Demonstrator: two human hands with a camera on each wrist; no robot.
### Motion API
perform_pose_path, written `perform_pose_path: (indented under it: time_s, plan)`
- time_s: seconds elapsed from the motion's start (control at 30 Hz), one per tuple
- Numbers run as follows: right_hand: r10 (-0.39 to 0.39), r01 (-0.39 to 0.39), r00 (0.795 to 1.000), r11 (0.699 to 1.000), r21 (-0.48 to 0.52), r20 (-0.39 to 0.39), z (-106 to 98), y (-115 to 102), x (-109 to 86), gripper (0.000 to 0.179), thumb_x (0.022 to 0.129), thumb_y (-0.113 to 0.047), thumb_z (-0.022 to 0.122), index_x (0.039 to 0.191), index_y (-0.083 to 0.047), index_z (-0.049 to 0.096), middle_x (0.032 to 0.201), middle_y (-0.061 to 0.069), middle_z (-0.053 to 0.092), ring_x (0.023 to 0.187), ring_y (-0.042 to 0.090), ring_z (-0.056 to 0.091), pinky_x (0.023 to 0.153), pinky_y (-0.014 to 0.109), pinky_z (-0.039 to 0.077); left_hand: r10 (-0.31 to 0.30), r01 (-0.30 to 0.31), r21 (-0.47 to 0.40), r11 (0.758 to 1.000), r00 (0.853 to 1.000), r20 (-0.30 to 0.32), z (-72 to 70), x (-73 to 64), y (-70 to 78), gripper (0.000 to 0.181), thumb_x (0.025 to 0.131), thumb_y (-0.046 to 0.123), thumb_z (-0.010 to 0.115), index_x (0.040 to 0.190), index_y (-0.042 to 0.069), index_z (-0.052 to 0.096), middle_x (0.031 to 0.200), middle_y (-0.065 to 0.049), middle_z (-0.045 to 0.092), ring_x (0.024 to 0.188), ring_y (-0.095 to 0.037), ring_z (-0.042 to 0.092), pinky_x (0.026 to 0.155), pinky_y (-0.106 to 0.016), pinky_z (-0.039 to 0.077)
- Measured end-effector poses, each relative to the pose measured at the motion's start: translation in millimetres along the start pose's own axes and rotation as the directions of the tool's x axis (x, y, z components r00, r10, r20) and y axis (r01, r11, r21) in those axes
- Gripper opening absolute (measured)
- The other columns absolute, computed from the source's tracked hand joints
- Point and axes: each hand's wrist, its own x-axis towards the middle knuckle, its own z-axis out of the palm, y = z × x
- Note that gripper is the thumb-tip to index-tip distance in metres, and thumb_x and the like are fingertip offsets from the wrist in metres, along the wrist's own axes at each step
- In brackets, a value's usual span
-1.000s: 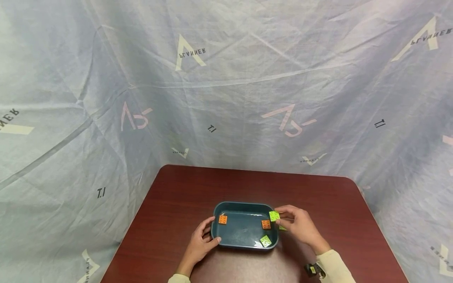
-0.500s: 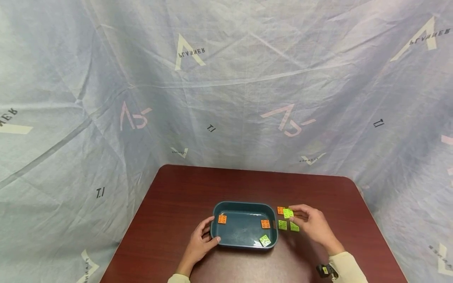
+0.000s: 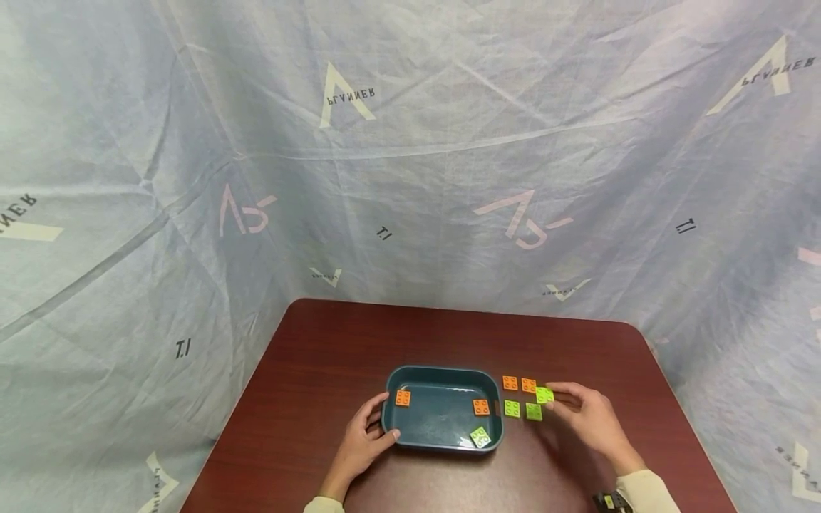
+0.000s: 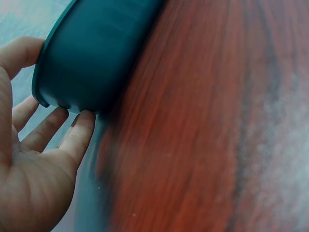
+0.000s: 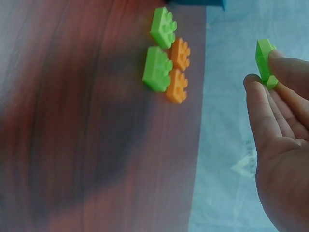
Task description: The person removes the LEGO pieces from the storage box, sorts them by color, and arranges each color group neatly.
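Note:
In the head view my right hand (image 3: 593, 420) pinches a light-green toy brick (image 3: 544, 395) between thumb and fingers. That brick (image 5: 264, 60) is held above the table in the right wrist view. Just left of it, two orange bricks (image 3: 529, 385) lie behind two green bricks (image 3: 512, 408) on the table, studs up. My left hand (image 3: 364, 440) grips the left end of a dark teal tray (image 3: 442, 447), thumb at the front rim and fingers against the side wall (image 4: 91, 58). Inside the tray are two orange bricks (image 3: 481, 407) and a tilted green brick (image 3: 479, 437).
The reddish-brown wooden table (image 3: 359, 335) extends behind the tray and to both sides. A grey printed cloth (image 3: 410, 178) hangs beyond its far and side edges. A small dark device (image 3: 611, 502) is worn on the right wrist.
My right hand has carried the green brick rightward from the tray's right rim, past the bricks on the table, which now show fully. The left hand and tray stay in place.

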Motion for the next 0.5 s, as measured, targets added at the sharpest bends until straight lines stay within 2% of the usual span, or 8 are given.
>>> perform_pose_path:
  time_s: [0.2,0.5]
  plan:
    - [0.01,-0.011,0.999,0.999,-0.039,-0.032,-1,13,-3.7,0.041,0.096,-0.018,0.081,0.133,-0.007,0.071,0.123,0.015,0.077,0.106,0.025,0.079,0.078,0.025,0.063,-0.003,0.004,0.023,1.0,1.0,-0.006,-0.2,-0.1,-1.1,0.079,0.093,0.01,0.082,0.161,0.013,0.042,0.158,-0.03,0.044,0.137,-0.046,0.057,0.091,-0.026,0.06]
    - [0.054,-0.054,0.998,0.998,-0.022,-0.039,8,37,-5.0,0.044,0.095,-0.024,0.082,0.134,-0.007,0.072,0.121,0.014,0.079,0.103,0.02,0.079,0.079,0.023,0.062,-0.007,0.007,0.025,1.0,1.0,-0.01,-0.3,0.8,-2.0,0.079,0.093,0.009,0.082,0.161,0.013,0.043,0.157,-0.029,0.045,0.136,-0.046,0.058,0.091,-0.026,0.06]
